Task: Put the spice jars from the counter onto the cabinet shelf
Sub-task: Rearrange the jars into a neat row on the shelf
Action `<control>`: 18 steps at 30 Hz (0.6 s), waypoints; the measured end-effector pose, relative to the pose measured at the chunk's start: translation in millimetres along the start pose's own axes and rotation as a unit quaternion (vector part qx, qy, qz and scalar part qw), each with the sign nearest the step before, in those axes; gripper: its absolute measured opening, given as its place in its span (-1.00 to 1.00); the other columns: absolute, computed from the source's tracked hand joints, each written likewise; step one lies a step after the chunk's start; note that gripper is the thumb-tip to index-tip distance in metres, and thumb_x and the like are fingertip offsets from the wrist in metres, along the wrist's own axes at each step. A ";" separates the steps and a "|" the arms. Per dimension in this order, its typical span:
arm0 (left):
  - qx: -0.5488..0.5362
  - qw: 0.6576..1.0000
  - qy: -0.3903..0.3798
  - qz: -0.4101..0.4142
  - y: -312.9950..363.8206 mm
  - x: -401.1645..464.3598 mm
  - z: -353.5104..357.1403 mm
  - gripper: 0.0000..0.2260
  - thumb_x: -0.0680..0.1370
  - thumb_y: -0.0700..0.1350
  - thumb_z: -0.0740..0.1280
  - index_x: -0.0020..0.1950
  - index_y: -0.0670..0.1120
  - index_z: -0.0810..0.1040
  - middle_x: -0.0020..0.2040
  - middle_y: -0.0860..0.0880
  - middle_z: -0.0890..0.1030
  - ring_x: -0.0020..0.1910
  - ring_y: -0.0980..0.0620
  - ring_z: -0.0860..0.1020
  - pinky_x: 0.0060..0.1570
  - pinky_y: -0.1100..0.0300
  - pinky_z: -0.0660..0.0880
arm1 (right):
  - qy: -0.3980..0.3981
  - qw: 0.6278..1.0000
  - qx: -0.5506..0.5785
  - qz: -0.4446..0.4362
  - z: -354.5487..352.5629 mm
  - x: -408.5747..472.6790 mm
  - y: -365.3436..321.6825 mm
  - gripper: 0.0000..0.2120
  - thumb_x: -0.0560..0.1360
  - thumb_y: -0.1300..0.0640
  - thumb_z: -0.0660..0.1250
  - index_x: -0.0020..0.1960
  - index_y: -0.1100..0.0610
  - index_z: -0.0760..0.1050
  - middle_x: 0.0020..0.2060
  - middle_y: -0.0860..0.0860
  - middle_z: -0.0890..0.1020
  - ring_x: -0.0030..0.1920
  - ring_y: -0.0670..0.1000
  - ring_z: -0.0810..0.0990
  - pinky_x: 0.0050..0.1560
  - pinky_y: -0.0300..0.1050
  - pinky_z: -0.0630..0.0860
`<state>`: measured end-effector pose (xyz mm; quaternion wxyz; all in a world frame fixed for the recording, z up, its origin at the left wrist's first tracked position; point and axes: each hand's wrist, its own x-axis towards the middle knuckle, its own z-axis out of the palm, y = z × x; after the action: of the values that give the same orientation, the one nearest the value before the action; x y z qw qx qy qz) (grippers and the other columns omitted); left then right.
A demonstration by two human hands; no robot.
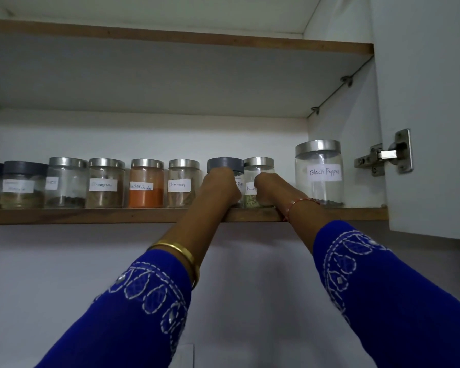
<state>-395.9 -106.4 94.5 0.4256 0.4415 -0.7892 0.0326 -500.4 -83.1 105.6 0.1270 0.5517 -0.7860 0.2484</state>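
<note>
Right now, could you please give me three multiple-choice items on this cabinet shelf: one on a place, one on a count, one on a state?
1. Where does the Black Pepper jar stand?
A. the row's right end
B. the row's left end
C. the upper shelf

2. How many jars hold bright orange powder?
A. none
B. one
C. three

3. What is the left hand doing?
A. hanging free
B. lying flat on the shelf
C. gripping the grey-lidded jar

Answers: 1 A, it stands nearest the hinge. 2 B, only the orange jar. 3 C, its fingers curl round the jar.
</note>
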 end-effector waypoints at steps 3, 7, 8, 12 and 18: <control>0.008 0.999 -0.014 0.030 1.4 -0.9 0.1 -0.75 0.49 -0.20 0.30 0.14 -0.25 0.52 0.11 -0.19 0.58 0.10 -0.12 0.54 -0.11 0.19 0.38 | -0.003 1.000 -0.010 -0.009 0.3 1.1 2.7 -0.65 0.54 0.27 0.21 0.32 0.30 0.36 0.25 0.21 0.49 0.25 0.15 0.47 0.21 -0.11 0.40; -0.021 0.992 -0.069 0.107 4.7 -1.9 -0.7 -0.71 0.55 -0.22 0.22 0.25 -0.18 0.52 0.23 -0.15 0.56 0.19 -0.08 0.51 0.10 0.20 0.41 | 0.023 0.999 -0.021 -0.028 2.8 2.4 9.1 -0.64 0.53 0.30 0.21 0.32 0.29 0.38 0.28 0.20 0.48 0.26 0.16 0.47 0.21 -0.12 0.41; -0.014 0.989 -0.097 0.110 5.8 -2.0 -1.0 -0.70 0.56 -0.22 0.20 0.27 -0.18 0.50 0.26 -0.15 0.54 0.19 -0.06 0.50 0.09 0.23 0.41 | 0.020 0.999 -0.020 -0.028 3.2 3.3 10.1 -0.63 0.53 0.30 0.22 0.34 0.27 0.37 0.30 0.19 0.47 0.28 0.16 0.46 0.24 -0.12 0.40; 0.037 0.982 -0.169 0.075 5.8 4.5 3.0 -0.66 0.57 -0.19 0.15 0.32 -0.21 0.44 0.33 -0.16 0.47 0.27 -0.08 0.45 0.04 0.25 0.41 | 0.017 0.999 -0.019 -0.032 4.9 5.0 12.8 -0.60 0.54 0.29 0.22 0.37 0.25 0.35 0.32 0.18 0.45 0.30 0.15 0.45 0.27 -0.11 0.38; 0.095 0.978 -0.182 0.041 7.1 9.2 7.2 -0.66 0.60 -0.11 0.12 0.29 -0.24 0.44 0.31 -0.18 0.48 0.30 -0.13 0.44 0.20 0.10 0.38 | -0.003 0.998 -0.068 -0.013 5.2 8.1 12.1 -0.64 0.55 0.29 0.20 0.33 0.32 0.35 0.28 0.23 0.48 0.27 0.18 0.47 0.22 -0.10 0.40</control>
<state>-408.0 -111.3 98.7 0.2296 0.4460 -0.8639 0.0442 -514.1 -89.1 102.0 0.1653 0.5531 -0.7940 0.1907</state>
